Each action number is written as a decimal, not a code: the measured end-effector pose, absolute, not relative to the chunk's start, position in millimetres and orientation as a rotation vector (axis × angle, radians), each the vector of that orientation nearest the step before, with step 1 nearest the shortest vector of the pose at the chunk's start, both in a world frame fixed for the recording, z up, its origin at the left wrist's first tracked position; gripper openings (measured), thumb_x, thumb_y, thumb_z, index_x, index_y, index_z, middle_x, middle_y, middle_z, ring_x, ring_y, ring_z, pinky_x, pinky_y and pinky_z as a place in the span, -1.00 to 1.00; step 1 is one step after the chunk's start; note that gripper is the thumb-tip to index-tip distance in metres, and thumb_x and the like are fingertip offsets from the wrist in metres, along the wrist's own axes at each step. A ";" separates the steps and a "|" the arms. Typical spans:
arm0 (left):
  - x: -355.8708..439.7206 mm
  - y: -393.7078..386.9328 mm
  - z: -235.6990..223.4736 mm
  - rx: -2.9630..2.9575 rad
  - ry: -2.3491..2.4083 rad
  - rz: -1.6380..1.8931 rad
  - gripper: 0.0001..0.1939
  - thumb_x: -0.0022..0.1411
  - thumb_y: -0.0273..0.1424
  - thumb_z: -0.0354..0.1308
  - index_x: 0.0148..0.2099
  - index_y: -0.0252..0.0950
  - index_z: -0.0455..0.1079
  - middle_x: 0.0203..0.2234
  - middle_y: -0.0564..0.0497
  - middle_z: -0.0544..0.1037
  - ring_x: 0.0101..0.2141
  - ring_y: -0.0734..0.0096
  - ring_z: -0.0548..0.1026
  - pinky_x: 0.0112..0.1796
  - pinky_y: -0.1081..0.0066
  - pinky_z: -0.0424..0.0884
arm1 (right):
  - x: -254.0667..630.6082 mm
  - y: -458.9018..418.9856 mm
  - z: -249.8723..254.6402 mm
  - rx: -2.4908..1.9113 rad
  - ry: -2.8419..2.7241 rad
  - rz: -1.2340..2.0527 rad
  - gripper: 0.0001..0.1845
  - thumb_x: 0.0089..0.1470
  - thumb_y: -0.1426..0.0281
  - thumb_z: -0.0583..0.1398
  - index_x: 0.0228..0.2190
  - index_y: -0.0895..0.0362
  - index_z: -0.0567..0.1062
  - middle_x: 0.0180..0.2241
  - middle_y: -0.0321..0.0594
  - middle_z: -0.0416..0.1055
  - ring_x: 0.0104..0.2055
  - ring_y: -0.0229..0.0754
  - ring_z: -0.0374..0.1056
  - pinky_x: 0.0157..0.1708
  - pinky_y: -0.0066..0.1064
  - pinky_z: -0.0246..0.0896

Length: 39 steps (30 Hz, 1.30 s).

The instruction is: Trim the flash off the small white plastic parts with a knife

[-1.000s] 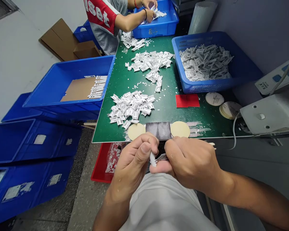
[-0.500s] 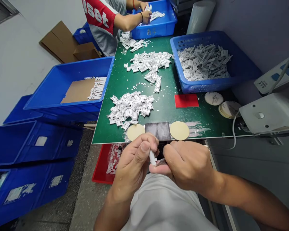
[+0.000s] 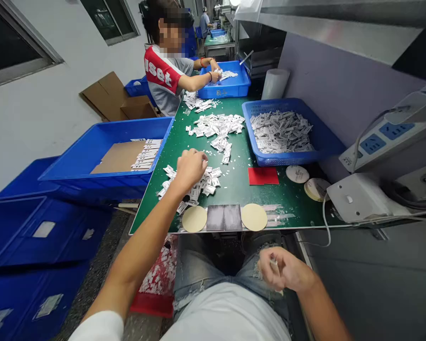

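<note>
My left hand (image 3: 190, 169) reaches out over the mat, its fingers curled down on a pile of small white paper-like pieces (image 3: 208, 183). Whether those fingers grip a piece is hidden. My right hand (image 3: 284, 270) hangs low above my ripped jeans, its fingers closed on a thin pale stick-like tool (image 3: 275, 268). Nearest the mat's front edge lie two tan round pads (image 3: 194, 219) (image 3: 253, 217), with a dark grey pad pair (image 3: 223, 217) between them. More white pieces (image 3: 215, 130) lie in loose heaps farther along the green mat (image 3: 241, 194).
A blue basket (image 3: 280, 160) of grey-white pieces stands right of the mat, beside a red card (image 3: 263, 176). A blue tub (image 3: 106, 154) holding cardboard and white strips adjoins the left edge. Across the mat, a co-worker (image 3: 166, 80) handles pieces over a blue tray (image 3: 224, 89).
My hands have separated from their close work at the mat's front edge. The left has reached forward onto the pile, the right has dropped toward my lap, and the view has tilted up.
</note>
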<state>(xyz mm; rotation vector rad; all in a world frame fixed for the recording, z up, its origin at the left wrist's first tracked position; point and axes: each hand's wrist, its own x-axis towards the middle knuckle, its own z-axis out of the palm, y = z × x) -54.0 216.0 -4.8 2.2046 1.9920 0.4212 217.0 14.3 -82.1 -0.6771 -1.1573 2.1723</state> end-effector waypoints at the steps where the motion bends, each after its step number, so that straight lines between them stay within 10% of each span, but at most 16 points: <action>1: -43.3 225.7 -9.7 2.194 2.014 0.423 -0.74 0.30 -0.38 -0.01 -0.09 -0.29 0.47 -0.07 -0.22 0.46 0.01 -0.02 0.30 0.01 0.03 0.18 | 218.8 14.4 -96.0 -0.704 -1.080 2.151 -0.39 -0.05 -0.24 0.10 -0.51 0.08 0.24 -0.69 -0.57 -0.11 -0.73 -0.46 -0.27 -0.77 -0.58 -0.27; 11: 0.0 265.5 -21.4 2.050 1.955 0.403 -0.68 0.29 -0.31 0.13 0.05 -0.33 0.36 -0.05 -0.12 0.46 -0.11 0.21 0.48 -0.12 0.10 0.44 | 221.1 -11.9 -105.8 -0.906 -0.834 2.067 -0.65 0.14 0.08 0.16 -0.41 0.11 0.27 -0.67 -0.55 -0.08 -0.68 -0.46 -0.31 -0.71 -0.60 -0.39; 20: -23.7 77.1 13.4 2.068 1.309 0.776 -0.80 0.27 -0.49 0.07 -0.14 -0.19 0.49 -0.24 0.01 0.52 -0.25 0.41 0.47 -0.20 0.45 0.38 | 173.2 9.6 -64.1 -1.001 -1.079 1.631 -0.66 0.11 0.13 0.23 -0.19 0.11 0.38 -0.54 -0.46 0.09 -0.54 -0.41 -0.07 -0.56 -0.55 -0.14; 30: -84.1 -24.7 -25.6 1.233 1.541 1.319 -0.91 0.12 -0.40 0.27 -0.34 -0.25 0.41 -0.35 0.00 0.53 -0.27 0.31 0.51 -0.26 0.44 0.43 | 86.6 11.7 -30.6 -0.898 -1.865 1.400 -0.76 0.20 0.25 0.11 -0.43 0.13 0.33 -0.57 -0.44 0.17 -0.55 -0.40 0.07 -0.53 -0.53 -0.09; 39: -125.2 -55.0 -41.1 1.819 1.533 0.869 -0.71 0.36 -0.39 -0.10 -0.42 -0.26 0.29 -0.52 0.05 0.36 -0.49 0.42 0.34 -0.44 0.46 0.25 | 61.7 1.2 -36.9 -0.905 -2.193 1.081 -0.87 0.07 0.38 0.09 -0.50 0.11 0.29 -0.58 -0.38 0.26 -0.57 -0.35 0.10 -0.54 -0.47 -0.14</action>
